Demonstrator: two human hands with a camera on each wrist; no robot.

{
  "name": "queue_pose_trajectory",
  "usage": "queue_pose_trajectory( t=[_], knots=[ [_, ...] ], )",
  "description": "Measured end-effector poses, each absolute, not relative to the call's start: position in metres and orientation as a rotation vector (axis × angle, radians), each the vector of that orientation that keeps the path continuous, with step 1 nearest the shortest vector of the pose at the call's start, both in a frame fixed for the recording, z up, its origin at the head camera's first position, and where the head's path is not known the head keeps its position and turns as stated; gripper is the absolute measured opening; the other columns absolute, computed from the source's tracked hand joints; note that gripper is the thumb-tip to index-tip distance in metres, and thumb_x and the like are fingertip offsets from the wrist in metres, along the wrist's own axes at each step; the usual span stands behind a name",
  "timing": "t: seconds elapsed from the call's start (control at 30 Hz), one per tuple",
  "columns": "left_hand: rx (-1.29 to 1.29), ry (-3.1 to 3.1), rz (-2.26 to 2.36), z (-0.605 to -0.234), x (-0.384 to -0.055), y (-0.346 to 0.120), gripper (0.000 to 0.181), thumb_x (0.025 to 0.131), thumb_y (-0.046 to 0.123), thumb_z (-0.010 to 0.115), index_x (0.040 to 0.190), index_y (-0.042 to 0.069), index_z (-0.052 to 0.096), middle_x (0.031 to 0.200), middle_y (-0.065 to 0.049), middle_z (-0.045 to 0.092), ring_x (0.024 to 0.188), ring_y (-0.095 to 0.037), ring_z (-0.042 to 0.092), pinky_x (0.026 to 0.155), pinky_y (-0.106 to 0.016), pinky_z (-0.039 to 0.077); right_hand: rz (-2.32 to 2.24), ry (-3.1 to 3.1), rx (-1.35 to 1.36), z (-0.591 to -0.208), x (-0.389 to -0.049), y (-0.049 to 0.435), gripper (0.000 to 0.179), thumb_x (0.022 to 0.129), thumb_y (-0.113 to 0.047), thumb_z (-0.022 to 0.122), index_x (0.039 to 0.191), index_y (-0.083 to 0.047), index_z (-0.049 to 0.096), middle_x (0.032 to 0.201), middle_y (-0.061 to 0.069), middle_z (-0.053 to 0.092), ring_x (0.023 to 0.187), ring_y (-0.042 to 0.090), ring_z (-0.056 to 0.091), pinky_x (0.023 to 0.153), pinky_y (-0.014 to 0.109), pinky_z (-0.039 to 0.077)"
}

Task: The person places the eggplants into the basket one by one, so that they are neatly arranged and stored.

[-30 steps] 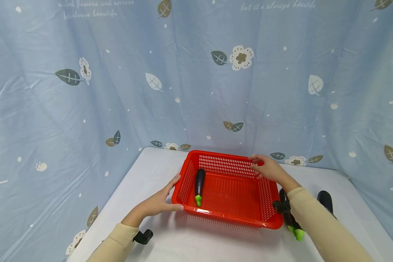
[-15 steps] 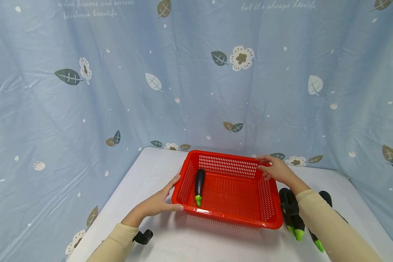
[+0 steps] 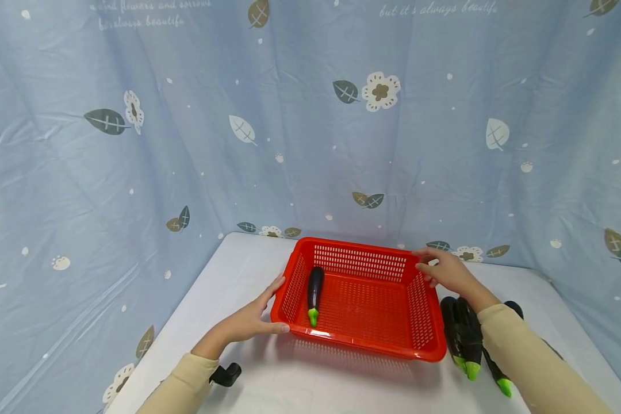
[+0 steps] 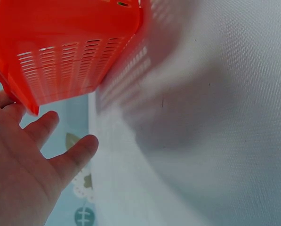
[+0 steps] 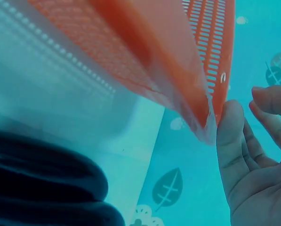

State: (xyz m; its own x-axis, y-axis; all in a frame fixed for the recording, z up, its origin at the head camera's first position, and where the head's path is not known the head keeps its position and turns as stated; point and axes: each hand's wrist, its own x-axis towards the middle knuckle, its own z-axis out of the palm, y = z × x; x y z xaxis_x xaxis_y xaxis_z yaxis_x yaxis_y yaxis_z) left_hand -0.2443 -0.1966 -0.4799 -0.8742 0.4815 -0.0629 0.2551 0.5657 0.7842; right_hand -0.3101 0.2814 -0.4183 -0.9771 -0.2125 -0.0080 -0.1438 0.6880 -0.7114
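Note:
A red perforated plastic basket point(image 3: 362, 344) stands on the white table. One dark eggplant point(image 3: 315, 290) with a green stem end lies inside it along the left side. My left hand point(image 3: 245, 322) rests against the basket's front left corner, fingers spread and fairly straight; the left wrist view shows those fingers point(image 4: 74, 160) extended beside the rim. At the back right corner, my right hand point(image 3: 447, 273) is by the rim with loosely bent fingers and nothing between them. In the right wrist view its fingers point(image 5: 230, 125) are close to the basket corner; contact is unclear.
Several eggplants point(image 3: 471, 339) lie right of the basket, partly hidden beneath my right forearm point(image 3: 533, 356). A blue patterned curtain point(image 3: 290, 144) hangs behind and at both sides of the table. Dark wrist-camera housing point(image 3: 226, 375) is on my left wrist.
My right hand has moved right, from over the basket's interior to its back right corner, with the forearm uncovering more of the eggplants. The left hand and basket have stayed put.

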Motion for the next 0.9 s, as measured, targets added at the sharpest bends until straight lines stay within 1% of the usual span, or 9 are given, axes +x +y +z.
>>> queue_pose_trajectory(
  t=[0.17, 0.4, 0.53, 0.67, 0.77, 0.9],
  knots=[
    [0.616, 2.53, 1.202, -0.48, -0.245, -0.197, 0.111, 0.084, 0.049, 0.079, 0.165, 0.027, 0.007, 0.171, -0.002, 0.006, 0.153, -0.037, 0.019, 0.114, -0.063, 0.034, -1.144, 2.846, -0.3, -0.418, -0.306, 0.287, 0.045, 0.102, -0.018, 0.063, 0.14, 0.004, 0.055, 0.125, 0.031, 0.06, 0.08, 0.022, 0.068, 0.065, 0.037, 0.062],
    [0.637, 2.525, 1.216, -0.479, -0.245, -0.198, 0.111, 0.084, 0.046, 0.08, 0.165, 0.025, 0.007, 0.171, -0.004, 0.007, 0.152, -0.038, 0.021, 0.112, -0.065, 0.034, -1.13, 2.895, -0.247, -0.423, -0.302, 0.297, 0.046, 0.101, -0.02, 0.064, 0.14, 0.002, 0.055, 0.125, 0.032, 0.06, 0.083, 0.027, 0.068, 0.066, 0.038, 0.062],
    [0.638, 2.519, 1.218, -0.48, -0.246, -0.198, 0.111, 0.084, 0.046, 0.08, 0.165, 0.026, 0.006, 0.171, -0.002, 0.006, 0.153, -0.036, 0.019, 0.114, -0.064, 0.033, -1.125, 2.916, -0.239, -0.426, -0.299, 0.305, 0.048, 0.1, -0.023, 0.065, 0.14, 0.002, 0.055, 0.122, 0.03, 0.062, 0.082, 0.025, 0.066, 0.067, 0.037, 0.062],
    [0.629, 2.517, 1.221, -0.48, -0.246, -0.198, 0.112, 0.084, 0.047, 0.08, 0.165, 0.027, 0.006, 0.171, -0.001, 0.006, 0.153, -0.036, 0.019, 0.114, -0.064, 0.033, -1.1, 2.947, -0.233, -0.429, -0.296, 0.312, 0.046, 0.101, -0.024, 0.065, 0.139, 0.001, 0.057, 0.121, 0.029, 0.063, 0.083, 0.025, 0.067, 0.066, 0.038, 0.063],
    [0.615, 2.515, 1.218, -0.48, -0.246, -0.198, 0.112, 0.083, 0.048, 0.08, 0.165, 0.028, 0.006, 0.171, 0.001, 0.006, 0.154, -0.035, 0.018, 0.115, -0.063, 0.032, -1.087, 2.969, -0.219, -0.431, -0.293, 0.316, 0.047, 0.101, -0.025, 0.065, 0.139, 0.0, 0.056, 0.122, 0.03, 0.062, 0.085, 0.027, 0.069, 0.066, 0.038, 0.063],
    [0.602, 2.512, 1.217, -0.48, -0.246, -0.199, 0.112, 0.083, 0.049, 0.08, 0.165, 0.03, 0.006, 0.171, 0.004, 0.006, 0.154, -0.032, 0.017, 0.116, -0.062, 0.032, -1.103, 2.981, -0.21, -0.435, -0.289, 0.323, 0.052, 0.1, -0.028, 0.066, 0.142, 0.0, 0.053, 0.124, 0.033, 0.06, 0.086, 0.029, 0.069, 0.066, 0.038, 0.063]
  ],
)
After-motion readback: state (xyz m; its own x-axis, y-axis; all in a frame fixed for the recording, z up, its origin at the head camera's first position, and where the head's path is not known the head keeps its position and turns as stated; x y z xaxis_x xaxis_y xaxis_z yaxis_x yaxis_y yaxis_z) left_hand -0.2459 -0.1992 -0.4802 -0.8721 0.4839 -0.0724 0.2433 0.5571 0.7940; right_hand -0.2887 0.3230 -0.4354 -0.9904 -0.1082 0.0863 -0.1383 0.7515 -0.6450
